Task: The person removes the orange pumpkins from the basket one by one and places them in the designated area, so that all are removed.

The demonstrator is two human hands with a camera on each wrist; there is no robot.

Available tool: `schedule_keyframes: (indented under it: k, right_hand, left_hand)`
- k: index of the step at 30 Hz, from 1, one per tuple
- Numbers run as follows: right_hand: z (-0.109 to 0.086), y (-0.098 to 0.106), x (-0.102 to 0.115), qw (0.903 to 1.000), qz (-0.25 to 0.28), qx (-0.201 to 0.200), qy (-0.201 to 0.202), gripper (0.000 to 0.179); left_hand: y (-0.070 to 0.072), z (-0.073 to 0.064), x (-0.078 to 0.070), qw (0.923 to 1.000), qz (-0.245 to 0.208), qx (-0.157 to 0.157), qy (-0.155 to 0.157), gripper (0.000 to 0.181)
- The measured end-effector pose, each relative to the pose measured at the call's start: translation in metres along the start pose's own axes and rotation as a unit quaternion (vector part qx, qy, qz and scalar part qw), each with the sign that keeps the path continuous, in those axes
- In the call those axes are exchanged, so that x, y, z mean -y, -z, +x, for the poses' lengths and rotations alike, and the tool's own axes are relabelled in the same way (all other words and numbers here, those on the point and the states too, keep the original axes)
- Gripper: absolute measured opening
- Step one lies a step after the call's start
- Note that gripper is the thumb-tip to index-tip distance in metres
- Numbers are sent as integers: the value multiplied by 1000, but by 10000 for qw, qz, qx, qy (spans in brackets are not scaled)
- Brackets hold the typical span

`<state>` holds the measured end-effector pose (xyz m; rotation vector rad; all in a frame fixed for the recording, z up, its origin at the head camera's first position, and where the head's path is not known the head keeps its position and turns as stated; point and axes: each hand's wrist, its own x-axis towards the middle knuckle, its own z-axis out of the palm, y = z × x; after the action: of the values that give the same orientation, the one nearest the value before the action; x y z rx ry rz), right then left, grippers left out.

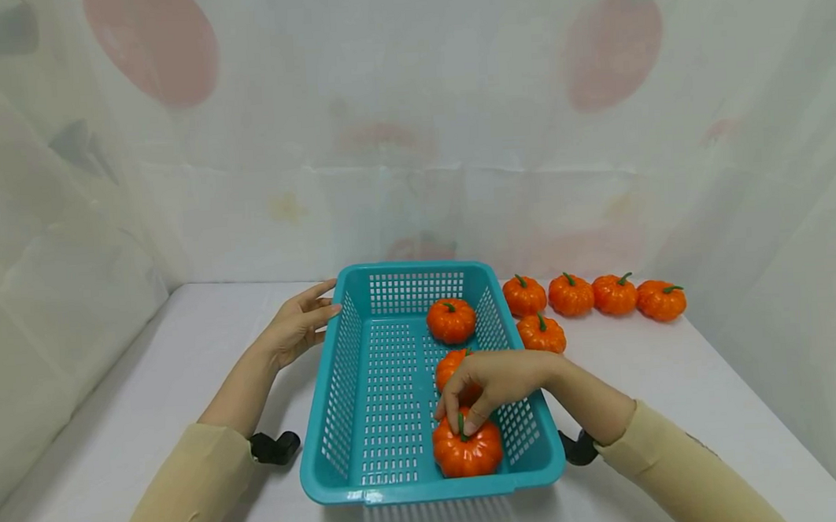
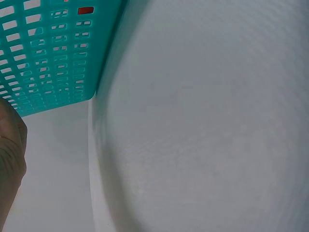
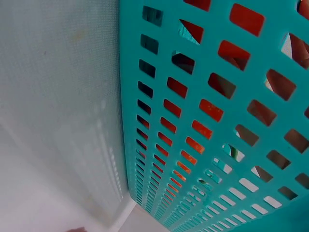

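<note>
A turquoise plastic basket [image 1: 402, 492] stands on the white table, with several small orange pumpkins in its right half. My right hand [image 1: 498, 379] reaches over the basket's right side and pinches the stem of the nearest pumpkin [image 1: 471, 454]. Behind that one, a second pumpkin [image 1: 449, 367] is partly covered by the hand, and a third pumpkin [image 1: 452, 321] sits farther back. At the basket's upper left rim, my left hand [image 1: 296, 326] touches the outside with fingers extended. Through the holes of the basket wall [image 3: 193, 116], the right wrist view shows bits of orange and the hand.
Right of the basket, several more pumpkins [image 1: 571, 295] stand in a row near the table's back edge. One pumpkin [image 1: 542, 334] lies closer, against the basket's right side. A pale printed cloth [image 1: 400, 191] hangs behind the table [image 1: 651, 375].
</note>
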<state>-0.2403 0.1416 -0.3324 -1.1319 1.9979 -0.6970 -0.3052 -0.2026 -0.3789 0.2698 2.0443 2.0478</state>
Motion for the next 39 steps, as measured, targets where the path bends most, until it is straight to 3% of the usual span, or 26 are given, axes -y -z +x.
schedule_keyframes:
  k: [10, 16, 19, 22, 26, 32, 39]
  right_hand:
    - [-5, 2, -3, 9980, 437, -199, 410, 7]
    - [-8, 9, -5, 9909, 1007, -486, 744, 14]
    - [-9, 13, -11, 9805, 1561, -698, 970, 11]
    - [-10, 17, -16, 9631, 2245, -944, 1143, 5]
    - [-14, 20, -19, 9382, 2971, -1306, 1204, 15]
    - [-18, 22, -17, 9153, 3374, -1952, 1010, 12]
    - [-28, 24, -19, 8999, 3415, -2554, 908, 17]
  left_hand:
    - [0, 0, 0, 10000, 15, -12, 24, 73]
    - [1, 0, 1, 10000, -7, -1, -26, 72]
    - [1, 1, 1, 10000, -3, -3, -23, 72]
    - [1, 1, 1, 10000, 12, 4, -13, 72]
    - [2, 1, 2, 10000, 10, 38, -9, 73]
    - [2, 1, 1, 10000, 25, 73, -22, 73]
    - [2, 1, 1, 10000, 40, 70, -35, 72]
